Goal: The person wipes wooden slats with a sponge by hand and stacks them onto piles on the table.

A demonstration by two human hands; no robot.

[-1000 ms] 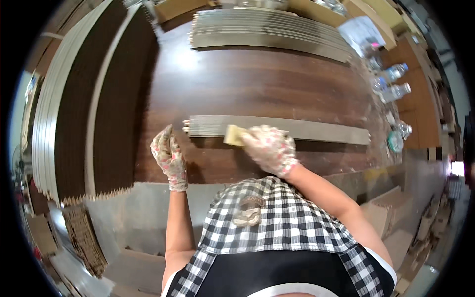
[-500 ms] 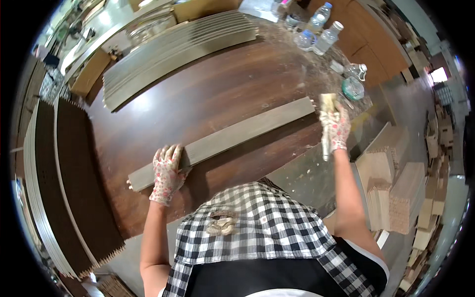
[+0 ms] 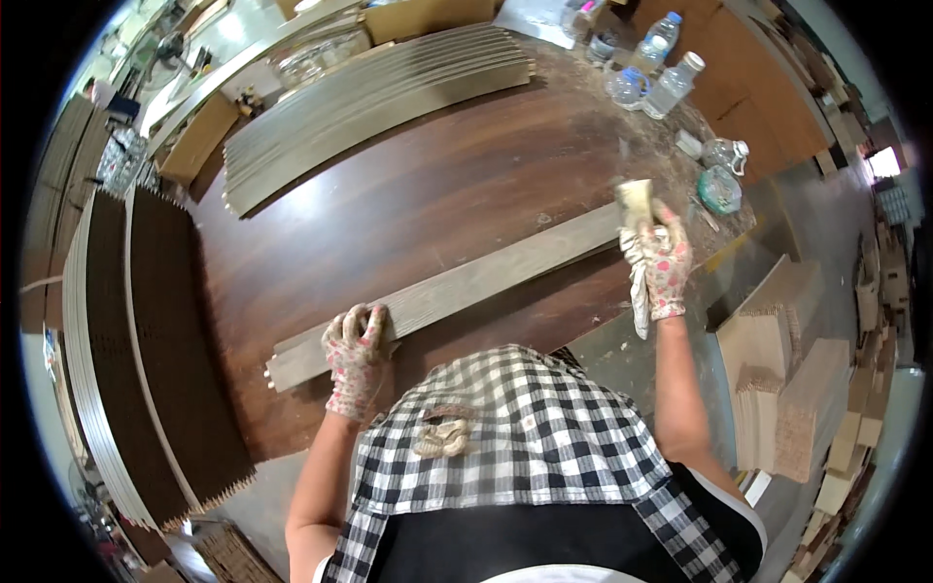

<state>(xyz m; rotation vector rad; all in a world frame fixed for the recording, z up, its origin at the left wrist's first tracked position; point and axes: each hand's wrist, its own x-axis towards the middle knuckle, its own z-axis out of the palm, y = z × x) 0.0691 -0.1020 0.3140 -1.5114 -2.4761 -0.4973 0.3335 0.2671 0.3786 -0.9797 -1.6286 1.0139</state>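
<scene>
A long grey-brown wooden board (image 3: 486,277) lies slantwise on the dark brown tabletop, with small pegs at its left end. My left hand (image 3: 354,355), in a flowered glove, grips this board near that end, fingers bent over its top. At the far right end is my right hand (image 3: 667,267), gloved alike and closed around a crumpled white rag (image 3: 639,272). A flat, pale brush-like piece (image 3: 636,204) sticks out from the same hand and overlaps the board's end. Blur hides its exact kind.
Stacked grey boards (image 3: 379,107) lie along the table's far side; more boards (image 3: 160,340) stand at the left. Plastic bottles (image 3: 673,85) and a round green-rimmed container (image 3: 719,189) occupy the far right corner. Pale wooden pieces (image 3: 807,408) are stacked at the right.
My right hand has brought the rag and brush-like piece over the board's right end. My left hand's fingers have bent more. The whole view has shifted slightly.
</scene>
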